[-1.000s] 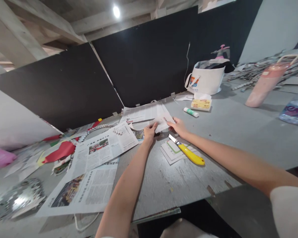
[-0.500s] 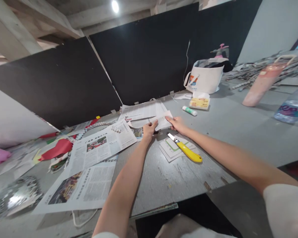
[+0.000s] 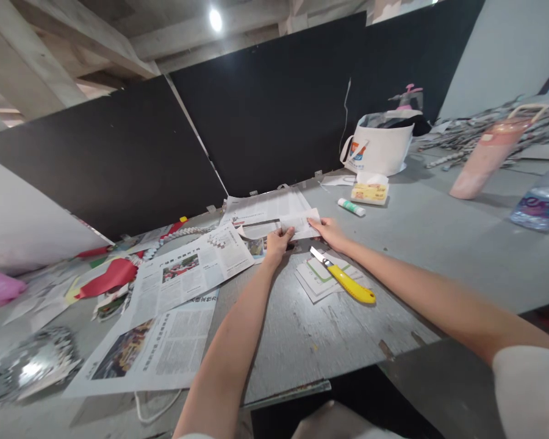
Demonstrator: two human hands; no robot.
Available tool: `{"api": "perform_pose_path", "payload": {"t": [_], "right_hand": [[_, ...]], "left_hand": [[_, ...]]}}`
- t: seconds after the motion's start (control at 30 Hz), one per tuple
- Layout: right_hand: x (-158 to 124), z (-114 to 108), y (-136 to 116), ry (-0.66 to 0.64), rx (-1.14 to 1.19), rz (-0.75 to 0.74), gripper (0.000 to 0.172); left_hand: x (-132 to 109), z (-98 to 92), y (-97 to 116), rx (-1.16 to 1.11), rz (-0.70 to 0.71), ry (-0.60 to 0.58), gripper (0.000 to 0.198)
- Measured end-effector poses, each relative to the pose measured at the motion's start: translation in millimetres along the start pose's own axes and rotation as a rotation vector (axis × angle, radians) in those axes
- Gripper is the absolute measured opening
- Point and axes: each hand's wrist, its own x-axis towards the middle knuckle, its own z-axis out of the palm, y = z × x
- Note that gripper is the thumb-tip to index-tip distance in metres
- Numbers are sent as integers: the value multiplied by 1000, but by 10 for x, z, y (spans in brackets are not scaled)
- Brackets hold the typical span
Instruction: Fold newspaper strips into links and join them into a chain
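Observation:
Between my two hands is a folded piece of newspaper [image 3: 301,224], pale and narrow. My left hand [image 3: 278,242] pinches its left end, thumb on top. At the right end my right hand [image 3: 328,233] grips it, the thumb lying over the paper. Just below the hands a yellow utility knife [image 3: 348,282], blade out, rests on a small stack of white and green cards [image 3: 312,283]. More newspaper [image 3: 268,207] lies flat behind the held piece. Printed newspaper sheets [image 3: 183,271] spread over the table to the left of my left hand.
A glue stick [image 3: 351,207] and a yellow tissue pack [image 3: 370,189] lie beyond my right hand, before a white bag [image 3: 379,146]. A pink bottle [image 3: 489,158] and a clear plastic bottle [image 3: 542,201] stand at right. Red paper [image 3: 110,277] and a shiny round piece [image 3: 32,366] are at left.
Both hands keep hold of the folded newspaper, which lies slightly flatter now. The whole view has shifted a little; the things on the table stay put.

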Motion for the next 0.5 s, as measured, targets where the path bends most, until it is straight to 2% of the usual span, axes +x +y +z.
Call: {"api": "perform_pose_path", "payload": {"t": [0.13,0.3,0.5], "right_hand": [[-28,17,-50,9,43,22,55],[-69,13,-102,6,30,33,57],[-45,-4,-91,89,-162,-7,63]], "left_hand": [[-12,7,23,27,-28,32,34],[-7,9,30,140,27,105,45],[13,32,-24,93,12,166,54]]}}
